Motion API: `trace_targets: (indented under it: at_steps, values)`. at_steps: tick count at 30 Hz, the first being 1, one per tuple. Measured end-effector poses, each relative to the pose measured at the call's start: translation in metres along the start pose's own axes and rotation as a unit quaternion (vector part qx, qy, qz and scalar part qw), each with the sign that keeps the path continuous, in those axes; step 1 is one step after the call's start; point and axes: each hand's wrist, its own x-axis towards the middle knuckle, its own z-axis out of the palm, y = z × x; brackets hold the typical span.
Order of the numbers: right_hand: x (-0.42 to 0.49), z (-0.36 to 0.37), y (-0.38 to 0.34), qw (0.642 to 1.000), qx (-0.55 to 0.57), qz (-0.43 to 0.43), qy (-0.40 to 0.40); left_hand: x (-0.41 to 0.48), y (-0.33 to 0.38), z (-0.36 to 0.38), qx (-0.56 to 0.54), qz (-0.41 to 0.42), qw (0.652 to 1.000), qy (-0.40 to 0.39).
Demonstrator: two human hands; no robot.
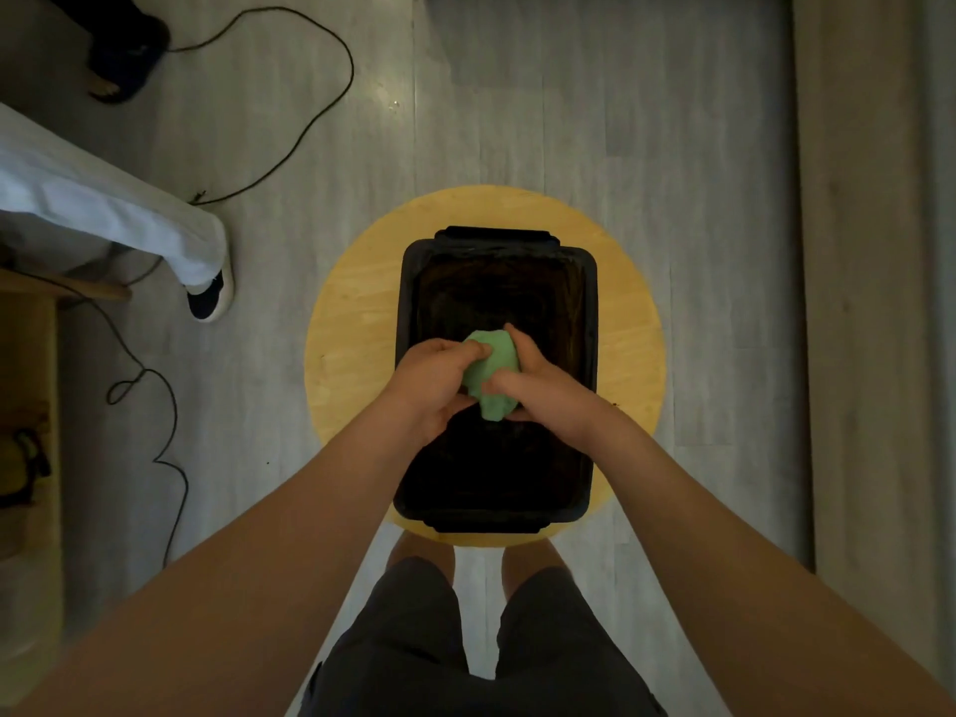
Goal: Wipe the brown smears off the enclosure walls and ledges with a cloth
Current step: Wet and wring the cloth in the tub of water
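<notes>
A black rectangular plastic enclosure [589, 323] with handles at both ends sits on a round wooden stool. Its inside is dark, with faint brownish streaks on the far wall and sides. A bunched green cloth [494, 372] is held over the middle of the enclosure. My left hand [429, 385] grips the cloth's left side with curled fingers. My right hand [538, 390] grips its right side, thumb along the top. Whether the cloth touches the enclosure cannot be told.
The round wooden stool [352, 344] stands on a grey plank floor. A black cable [310, 121] loops across the floor at left. A person's white trouser leg and dark shoe [209, 297] are at left, another dark shoe [124, 59] at top left. Wooden furniture [31, 406] lines the left edge.
</notes>
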Motion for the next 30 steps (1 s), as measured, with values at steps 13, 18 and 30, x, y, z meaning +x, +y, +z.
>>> trace_targets:
  at_steps: [13, 18, 30]
  values:
    - [0.001, -0.014, -0.011, 0.861, -0.464, -0.208, -0.001, 0.006, 0.023, -0.017, 0.13, -0.069, 0.954, -0.259]
    - [0.001, -0.018, -0.015, 0.806, -0.551, -0.216, 0.026, 0.002, 0.04, -0.011, 0.296, -0.065, 0.908, -0.291]
    - [0.035, -0.005, -0.013, 0.866, -0.486, -0.117, 0.002, 0.016, 0.017, -0.003, 0.725, 0.174, 0.653, -0.135]
